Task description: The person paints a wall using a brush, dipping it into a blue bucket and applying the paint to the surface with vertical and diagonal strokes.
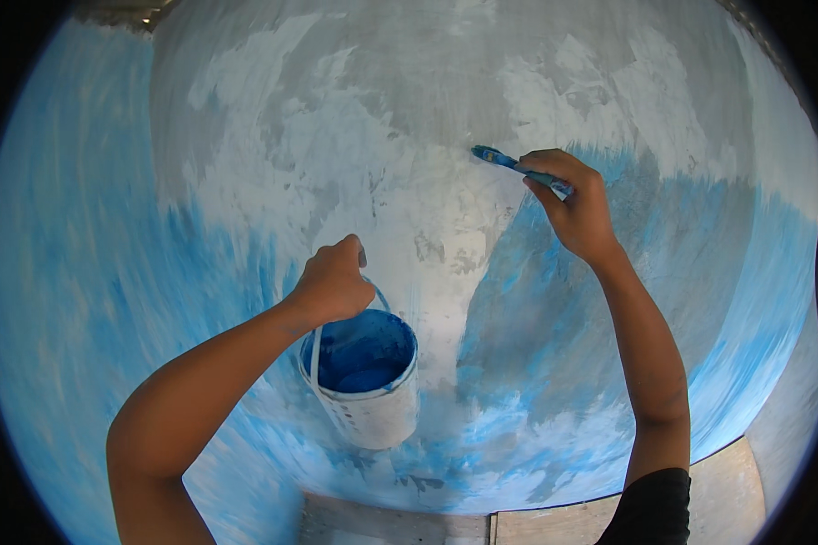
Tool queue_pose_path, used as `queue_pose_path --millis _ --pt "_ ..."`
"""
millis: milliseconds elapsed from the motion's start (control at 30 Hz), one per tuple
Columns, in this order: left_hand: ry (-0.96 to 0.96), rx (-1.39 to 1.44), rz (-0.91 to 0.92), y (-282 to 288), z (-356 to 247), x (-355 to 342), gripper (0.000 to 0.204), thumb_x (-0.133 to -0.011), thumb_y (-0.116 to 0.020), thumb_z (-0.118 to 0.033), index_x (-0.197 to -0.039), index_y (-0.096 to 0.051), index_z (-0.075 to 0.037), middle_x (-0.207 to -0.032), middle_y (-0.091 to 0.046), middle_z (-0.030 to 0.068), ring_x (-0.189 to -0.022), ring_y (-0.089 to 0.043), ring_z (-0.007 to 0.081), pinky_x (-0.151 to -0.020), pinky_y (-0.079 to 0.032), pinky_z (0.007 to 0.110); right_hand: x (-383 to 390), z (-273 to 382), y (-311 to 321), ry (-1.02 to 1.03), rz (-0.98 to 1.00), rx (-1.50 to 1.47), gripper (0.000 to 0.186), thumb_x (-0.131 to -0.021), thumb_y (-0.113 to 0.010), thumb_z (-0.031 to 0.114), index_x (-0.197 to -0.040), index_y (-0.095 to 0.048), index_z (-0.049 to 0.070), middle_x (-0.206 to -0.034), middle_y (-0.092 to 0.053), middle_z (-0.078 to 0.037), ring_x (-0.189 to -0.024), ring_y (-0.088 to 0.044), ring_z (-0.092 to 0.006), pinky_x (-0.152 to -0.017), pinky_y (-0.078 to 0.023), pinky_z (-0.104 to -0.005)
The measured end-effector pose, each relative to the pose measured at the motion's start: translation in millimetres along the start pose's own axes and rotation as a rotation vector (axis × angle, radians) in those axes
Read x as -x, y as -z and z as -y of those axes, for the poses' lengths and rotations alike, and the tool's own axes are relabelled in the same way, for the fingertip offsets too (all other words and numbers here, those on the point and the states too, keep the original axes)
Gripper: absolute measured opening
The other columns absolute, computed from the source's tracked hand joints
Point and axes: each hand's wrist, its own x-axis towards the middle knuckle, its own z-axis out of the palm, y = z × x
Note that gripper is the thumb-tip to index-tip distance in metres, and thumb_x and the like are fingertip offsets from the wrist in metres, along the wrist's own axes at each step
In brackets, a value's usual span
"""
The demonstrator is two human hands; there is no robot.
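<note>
While the left hand (336, 280) is curled closed around the handle (315, 359) of a white bucket (373, 420), the right hand (568, 195) grips a paint brush (509, 163) higher up and farther right, fingers closed on its grip. The relation that matters most is between brush and bucket: the bucket hangs just below the left hand, its mouth facing up toward the viewer, so from the right hand it lies down and to the left. The brush's long axis slants from upper left, where the bristles are, to lower right, where its end passes beyond the fingers. Its bristles point away from the bucket, toward a bare pale stretch of the wall (432, 182); whether they touch it, I cannot tell. Blue paint (364, 380) sits inside the bucket, nearer the left hand than the right. Counted, there are two hands, one brush, one bucket and one black sleeve (650, 509), on the right arm.
</note>
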Motion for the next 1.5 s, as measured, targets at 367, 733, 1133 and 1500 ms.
queue_pose_path --millis 367,733,1133,1500 --pt "-0.369 -0.581 -0.183 -16.6 -13.9 -46.4 0.052 -0.081 -0.069 0.002 -0.130 -0.051 0.001 -0.102 -0.066 0.0231 -0.080 -0.071 0.0333 -0.062 -0.059 0.039 30.2 -1.5 -12.8 -0.028 0.219 0.065 0.026 -0.080 -0.071 -0.009 -0.106 -0.072 -0.003 -0.107 -0.072 -0.020 -0.084 -0.073 -0.0337 -0.073 -0.060 -0.0354" --pt "-0.723 -0.872 -0.445 -53.8 12.0 -77.7 0.055 -0.083 -0.063 0.003 -0.137 -0.054 0.001 -0.147 -0.048 0.0274 -0.125 -0.056 0.0408 -0.083 -0.058 0.041 54.0 -0.4 -10.5 -0.089 0.316 0.050 0.023 -0.082 -0.071 -0.006 -0.105 -0.072 -0.002 -0.104 -0.072 -0.020 -0.082 -0.071 -0.0339 -0.072 -0.058 -0.0374" --pt "-0.653 -0.782 -0.247 -66.5 -2.2 -112.9 0.087 -0.084 -0.070 -0.028 -0.158 -0.031 -0.004 -0.167 -0.016 0.0219 -0.155 -0.014 0.0399 -0.124 -0.021 0.051 53.1 -14.9 9.3 -0.088 0.341 0.071 0.023 -0.083 -0.070 -0.007 -0.105 -0.073 -0.002 -0.106 -0.072 -0.019 -0.085 -0.072 -0.0318 -0.072 -0.060 -0.0351" --pt "-0.794 -0.581 -0.416 -92.3 22.7 -136.0 0.098 -0.079 -0.074 -0.046 -0.158 -0.031 -0.006 -0.167 -0.018 0.0185 -0.155 -0.015 0.0366 -0.126 -0.020 0.049 63.7 -38.7 -5.6 -0.175 0.320 0.067 0.023 -0.090 -0.067 -0.002 -0.114 -0.071 0.000 -0.115 -0.071 -0.018 -0.090 -0.073 -0.0298 -0.078 -0.060 -0.0346"
